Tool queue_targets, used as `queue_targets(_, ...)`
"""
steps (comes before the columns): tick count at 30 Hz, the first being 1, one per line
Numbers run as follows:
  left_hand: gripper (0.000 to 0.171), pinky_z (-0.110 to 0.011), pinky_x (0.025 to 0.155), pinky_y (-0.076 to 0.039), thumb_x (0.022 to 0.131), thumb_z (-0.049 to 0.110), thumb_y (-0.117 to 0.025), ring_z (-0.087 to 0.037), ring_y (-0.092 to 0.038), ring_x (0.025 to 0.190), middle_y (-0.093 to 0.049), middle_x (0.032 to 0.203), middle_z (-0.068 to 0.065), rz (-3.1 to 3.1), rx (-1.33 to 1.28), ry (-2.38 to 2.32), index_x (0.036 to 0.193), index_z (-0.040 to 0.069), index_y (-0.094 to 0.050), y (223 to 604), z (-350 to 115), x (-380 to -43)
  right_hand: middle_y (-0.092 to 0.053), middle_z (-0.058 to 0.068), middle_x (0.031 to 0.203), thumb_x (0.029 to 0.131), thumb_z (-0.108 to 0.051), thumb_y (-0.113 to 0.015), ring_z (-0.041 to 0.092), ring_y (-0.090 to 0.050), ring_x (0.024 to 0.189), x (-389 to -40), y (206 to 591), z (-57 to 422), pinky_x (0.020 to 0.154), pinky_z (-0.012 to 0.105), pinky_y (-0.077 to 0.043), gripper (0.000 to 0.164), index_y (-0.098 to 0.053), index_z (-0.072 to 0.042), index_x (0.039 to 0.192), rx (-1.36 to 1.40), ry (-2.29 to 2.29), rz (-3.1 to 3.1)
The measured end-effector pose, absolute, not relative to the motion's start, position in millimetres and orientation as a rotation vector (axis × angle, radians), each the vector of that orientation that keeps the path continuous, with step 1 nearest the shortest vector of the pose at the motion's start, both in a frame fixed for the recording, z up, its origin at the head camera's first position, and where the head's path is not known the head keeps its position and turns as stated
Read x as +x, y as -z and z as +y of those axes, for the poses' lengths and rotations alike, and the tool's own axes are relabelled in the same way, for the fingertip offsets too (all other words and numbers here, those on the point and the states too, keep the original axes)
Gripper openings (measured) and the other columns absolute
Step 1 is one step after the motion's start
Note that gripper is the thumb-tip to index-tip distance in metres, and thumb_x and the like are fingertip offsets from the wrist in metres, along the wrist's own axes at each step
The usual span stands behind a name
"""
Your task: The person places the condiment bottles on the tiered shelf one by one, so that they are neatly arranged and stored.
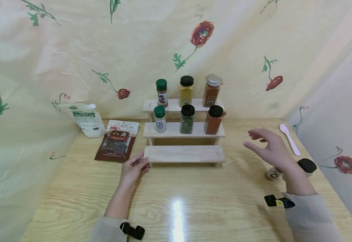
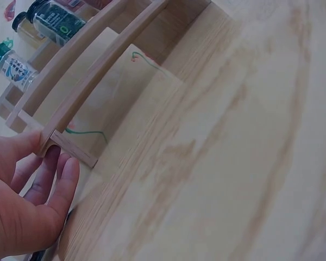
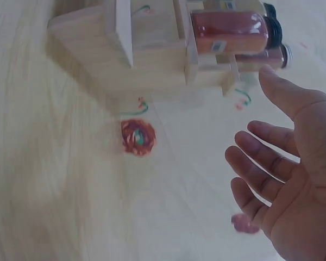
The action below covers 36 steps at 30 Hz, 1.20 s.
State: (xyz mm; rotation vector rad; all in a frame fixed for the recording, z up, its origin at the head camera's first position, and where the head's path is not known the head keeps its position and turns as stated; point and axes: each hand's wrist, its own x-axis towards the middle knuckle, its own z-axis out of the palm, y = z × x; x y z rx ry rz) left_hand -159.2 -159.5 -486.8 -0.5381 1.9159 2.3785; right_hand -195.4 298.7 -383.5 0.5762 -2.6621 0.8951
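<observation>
A three-step wooden spice rack stands against the back wall. My left hand pinches the left end of its lowest step, thumb on top and fingers under the board, as the left wrist view shows. To the right of the rack my right hand hangs in the air, fingers relaxed and apart, holding nothing. On the middle step stand a green-capped shaker, a jar of green herbs and a jar of red powder. The top step carries another green-capped shaker, a yellow jar and a silver-lidded jar.
A brown packet lies left of the rack, beside a white spouted pouch leaning on the wall. At right lie a white spoon, a small shaker and a black-lidded jar, the last two partly behind my right forearm.
</observation>
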Motion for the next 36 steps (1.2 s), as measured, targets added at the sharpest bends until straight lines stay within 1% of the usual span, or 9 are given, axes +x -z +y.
queue_targets(6,0.044,-0.028,0.08,-0.064,0.096,0.003,-0.069,-0.013,-0.07,0.079,-0.067,0.092,-0.004,1.913,-0.548,-2.375,0.139,-0.002,-0.059,486.9,-159.1,-159.8,-0.066,0.019,0.118,0.091,-0.014,-0.078,-0.003,-0.053,0.1,-184.1,389.3,322.5,0.078,0.016,-0.046,0.044,-0.064,0.0,0.13,0.537,-0.884,-2.672)
queue_targets(9,0.044,-0.028,0.08,-0.064,0.097,0.003,-0.069,-0.013,-0.07,0.079,-0.067,0.093,-0.004,1.91,-0.549,-2.369,0.139,-0.002,-0.058,487.0,-159.2,-159.9,-0.066,0.02,0.118,0.091,-0.013,-0.078,-0.009,-0.05,0.1,-178.4,390.7,332.2,0.076,0.012,-0.045,0.045,-0.063,0.0,0.131,0.505,-0.891,-2.672)
queue_targets(13,0.043,-0.028,0.08,-0.064,0.097,0.003,-0.069,-0.014,-0.07,0.08,-0.067,0.093,-0.004,1.913,-0.547,-2.364,0.139,-0.001,-0.059,487.2,-158.6,-160.2,-0.066,0.02,0.115,0.09,-0.011,-0.078,-0.011,-0.049,0.1,-170.8,393.3,342.4,0.076,0.009,-0.044,0.046,-0.062,0.0,0.132,0.47,-0.894,-2.664)
queue_targets(18,0.043,-0.028,0.079,-0.064,0.096,0.002,-0.069,-0.013,-0.07,0.078,-0.068,0.092,-0.003,1.92,-0.549,-2.366,0.138,-0.002,-0.059,486.8,-158.6,-160.1,-0.066,0.01,0.112,0.088,-0.01,-0.08,-0.012,-0.05,0.098,-163.6,396.1,350.6,0.076,0.004,-0.043,0.045,-0.064,-0.001,0.13,0.43,-0.878,-2.65)
queue_targets(19,0.044,-0.028,0.079,-0.064,0.096,0.002,-0.069,-0.013,-0.07,0.078,-0.068,0.092,-0.004,1.919,-0.549,-2.367,0.138,-0.002,-0.059,486.8,-158.8,-159.9,-0.066,0.01,0.112,0.088,-0.011,-0.08,-0.012,-0.05,0.098,-162.4,396.1,351.9,0.076,0.004,-0.043,0.045,-0.064,-0.001,0.129,0.427,-0.872,-2.653)
queue_targets(21,0.044,-0.028,0.079,-0.064,0.096,0.003,-0.069,-0.013,-0.07,0.077,-0.068,0.092,-0.003,1.916,-0.55,-2.371,0.139,-0.002,-0.059,487.1,-159.2,-159.3,-0.066,0.012,0.112,0.089,-0.012,-0.08,-0.013,-0.049,0.098,-159.6,396.3,354.6,0.075,0.003,-0.043,0.045,-0.064,0.0,0.129,0.432,-0.862,-2.662)
queue_targets(26,0.044,-0.028,0.078,-0.064,0.097,0.004,-0.069,-0.013,-0.07,0.078,-0.068,0.092,-0.003,1.919,-0.547,-2.374,0.139,-0.001,-0.059,486.8,-159.1,-158.2,-0.066,0.023,0.114,0.09,-0.014,-0.08,-0.016,-0.046,0.098,-152.4,397.7,360.9,0.072,0.001,-0.044,0.046,-0.063,0.003,0.129,0.426,-0.847,-2.691)
queue_targets(29,0.044,-0.028,0.079,-0.064,0.097,0.004,-0.069,-0.014,-0.07,0.079,-0.068,0.093,-0.003,1.917,-0.547,-2.375,0.139,-0.001,-0.059,486.5,-158.9,-157.9,-0.066,0.024,0.114,0.089,-0.015,-0.08,-0.017,-0.045,0.098,-148.0,398.3,363.6,0.072,0.002,-0.044,0.046,-0.063,0.004,0.128,0.415,-0.836,-2.705)
queue_targets(36,0.045,-0.029,0.08,-0.064,0.097,0.005,-0.069,-0.014,-0.07,0.079,-0.067,0.094,-0.004,1.911,-0.543,-2.378,0.14,0.0,-0.058,486.2,-158.5,-156.6,-0.067,0.022,0.111,0.083,-0.011,-0.085,-0.016,-0.045,0.1,-140.8,402.0,372.0,0.074,0.001,-0.043,0.046,-0.067,0.003,0.124,0.431,-0.84,-2.681)
